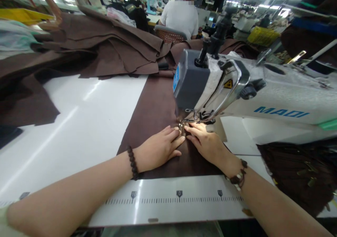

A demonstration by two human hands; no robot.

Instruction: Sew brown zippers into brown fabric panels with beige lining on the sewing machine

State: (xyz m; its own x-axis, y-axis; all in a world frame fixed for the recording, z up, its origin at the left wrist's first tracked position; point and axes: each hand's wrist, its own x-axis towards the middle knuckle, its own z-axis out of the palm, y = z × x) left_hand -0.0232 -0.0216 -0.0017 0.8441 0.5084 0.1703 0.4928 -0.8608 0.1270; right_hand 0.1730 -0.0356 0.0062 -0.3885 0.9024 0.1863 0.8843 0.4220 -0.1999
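A long strip of dark brown fabric [155, 114] lies on the white table and runs under the presser foot [181, 125] of a white and grey sewing machine [237, 89]. My left hand [159, 147] lies flat on the fabric, fingers stretched out toward the presser foot. My right hand [206, 140] rests flat on the fabric too, just right of the foot, fingertips almost touching the left ones. Both wrists wear bead bracelets.
A heap of brown fabric pieces [110, 47] lies at the back left of the white table [79, 124]. A ruler strip [179, 198] runs along the near edge. A person in a white shirt [180, 16] sits beyond, back turned. Dark brown cloth [297, 174] hangs at right.
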